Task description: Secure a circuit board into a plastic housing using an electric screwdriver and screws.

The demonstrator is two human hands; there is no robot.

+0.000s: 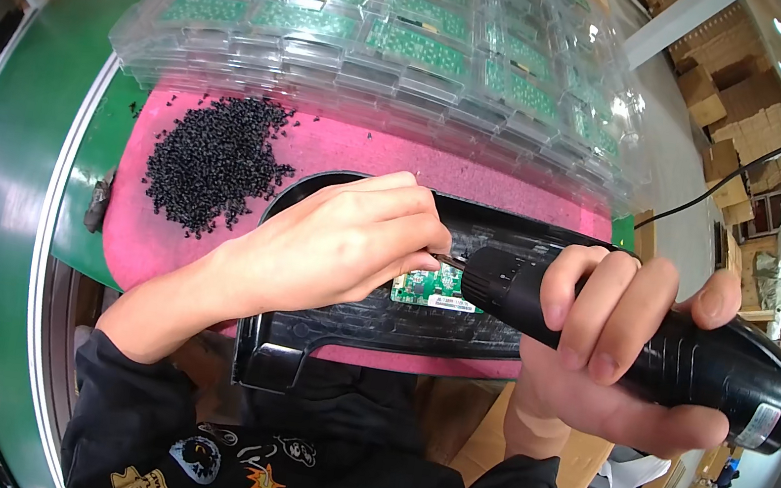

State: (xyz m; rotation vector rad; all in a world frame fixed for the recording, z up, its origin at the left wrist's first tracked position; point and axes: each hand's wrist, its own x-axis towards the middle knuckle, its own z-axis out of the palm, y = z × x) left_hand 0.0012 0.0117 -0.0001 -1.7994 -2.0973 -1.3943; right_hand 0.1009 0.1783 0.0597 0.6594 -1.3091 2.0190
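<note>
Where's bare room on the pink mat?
Two patches on the pink mat: the narrow strip, stray screws aside, between the clear trays and black shell; the lower-left corner between the screw pile and left forearm. Crowded: around the circuit board, with the left hand and the right hand's black driver.

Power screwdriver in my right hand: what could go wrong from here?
1. The left hand has its fingertips right at the bit, so they might get nicked if the power screwdriver turns or slips.
2. The bit is over the green circuit board; a slip could scratch its parts.
3. The small black pieces lie in a loose heap beyond the left forearm; a careless sweep might scatter them.
</note>
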